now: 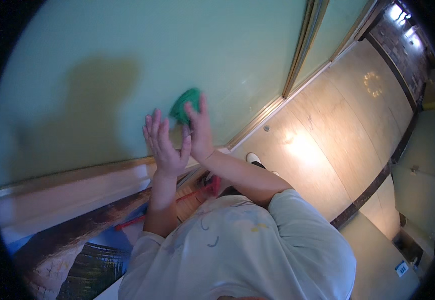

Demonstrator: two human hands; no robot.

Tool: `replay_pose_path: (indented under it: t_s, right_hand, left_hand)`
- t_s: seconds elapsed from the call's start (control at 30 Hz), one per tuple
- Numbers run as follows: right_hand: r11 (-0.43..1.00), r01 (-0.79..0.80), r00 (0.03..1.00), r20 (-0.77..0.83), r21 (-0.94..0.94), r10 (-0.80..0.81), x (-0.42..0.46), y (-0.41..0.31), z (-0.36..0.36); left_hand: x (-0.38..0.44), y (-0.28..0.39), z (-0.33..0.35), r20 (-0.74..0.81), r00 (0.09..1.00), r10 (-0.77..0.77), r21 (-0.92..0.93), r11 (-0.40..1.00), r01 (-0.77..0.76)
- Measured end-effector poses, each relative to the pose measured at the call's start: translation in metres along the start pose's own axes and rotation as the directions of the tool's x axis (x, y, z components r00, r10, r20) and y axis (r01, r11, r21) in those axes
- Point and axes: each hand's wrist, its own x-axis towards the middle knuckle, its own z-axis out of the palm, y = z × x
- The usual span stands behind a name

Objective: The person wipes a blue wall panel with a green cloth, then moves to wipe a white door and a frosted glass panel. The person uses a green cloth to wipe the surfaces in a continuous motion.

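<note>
A bunched green cloth (pixel 185 106) lies against a large pale green panel (pixel 221 45), possibly glass. My right hand (pixel 201 129) holds the cloth, its fingers spread over the right side; part of the cloth is hidden behind them. Close by on the left, my left hand (pixel 166 148) is raised with its fingers apart and nothing in it. The two hands nearly meet or touch near the thumbs; I cannot tell which. A broad shadow falls on the panel to the left of the hands.
A gold-coloured frame strip (pixel 304 48) divides the panels. Below runs a pale ledge (pixel 75 191), with a painted picture (pixel 93 262) and a red object (pixel 212 185) beneath. Glossy beige floor tiles (pixel 326 127) stretch rightward past my white shoe (pixel 254 157). Another greenish panel (pixel 379 255) stands lower right.
</note>
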Motion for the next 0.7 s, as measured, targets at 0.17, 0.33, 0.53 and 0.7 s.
replay_pose_path:
  t_s: [0.17,0.33,0.53,0.7]
  right_hand:
    - [0.930,0.330,0.933,0.206,-0.164,-0.295,-0.015,0.015,-0.002]
    - [0.974,0.108,0.991,0.094,-0.200,-0.090,-0.002,0.014,-0.032]
    - [0.942,-0.092,0.934,-0.355,-0.322,-0.030,0.036,0.009,-0.037]
    - [0.925,0.126,0.986,-0.055,-0.358,-0.156,-0.035,-0.006,0.018]
  left_hand:
    - [-0.019,0.026,-0.020,-0.012,0.994,-0.112,-0.110,0.988,0.110]
    - [-0.054,0.033,-0.045,0.018,0.984,-0.180,-0.059,0.982,0.180]
    - [-0.066,0.026,-0.051,-0.016,0.980,-0.196,-0.159,0.969,0.191]
    - [-0.065,0.022,-0.055,-0.016,0.991,-0.130,-0.186,0.975,0.125]
